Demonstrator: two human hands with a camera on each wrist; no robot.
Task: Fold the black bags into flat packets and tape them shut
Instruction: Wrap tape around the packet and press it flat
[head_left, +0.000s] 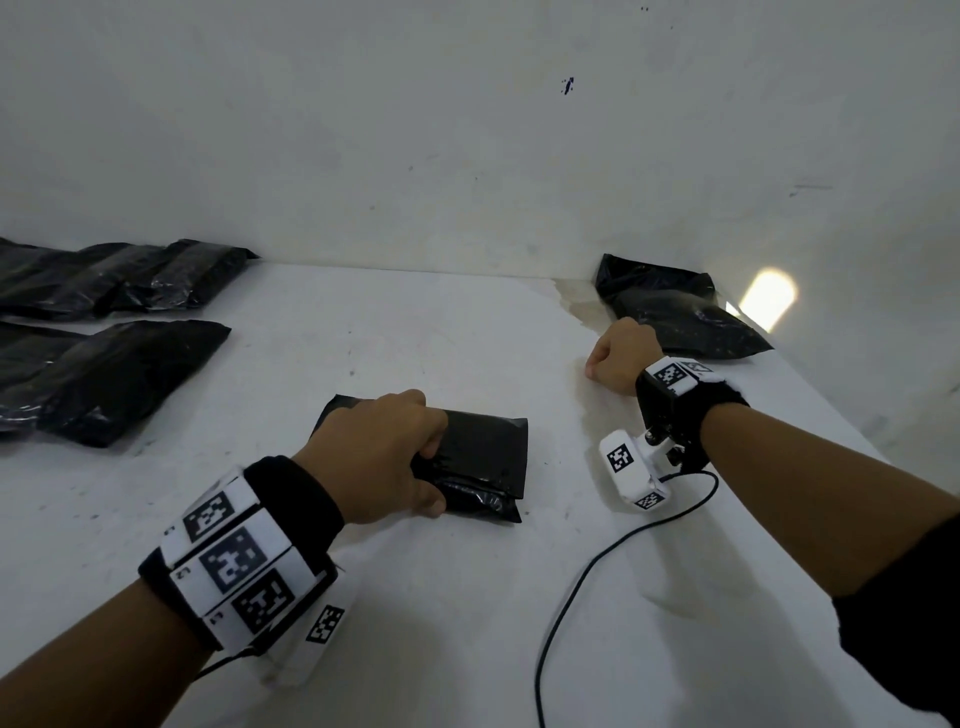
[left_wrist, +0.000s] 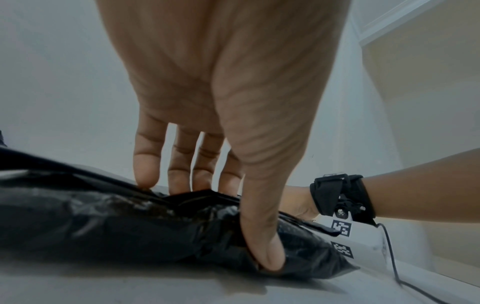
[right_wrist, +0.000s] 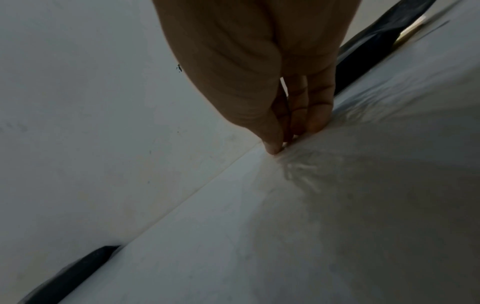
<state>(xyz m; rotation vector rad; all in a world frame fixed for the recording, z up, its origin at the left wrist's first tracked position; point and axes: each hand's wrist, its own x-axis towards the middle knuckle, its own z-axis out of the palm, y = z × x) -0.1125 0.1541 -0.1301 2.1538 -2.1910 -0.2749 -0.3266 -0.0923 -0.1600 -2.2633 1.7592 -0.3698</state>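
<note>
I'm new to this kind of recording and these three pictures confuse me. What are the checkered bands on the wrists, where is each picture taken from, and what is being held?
No machine here: a person works with bare hands. The checkered wristbands carry small cameras. One picture comes from a head camera looking down; the other two look along each hand.

On the white table the left hand grips a folded black packet, thumb on its near edge. The right hand pinches something see-through at the tabletop, perhaps clear tape; it is hard to tell. More black bags lie at far left, and another bag lies beyond the right hand.
</note>
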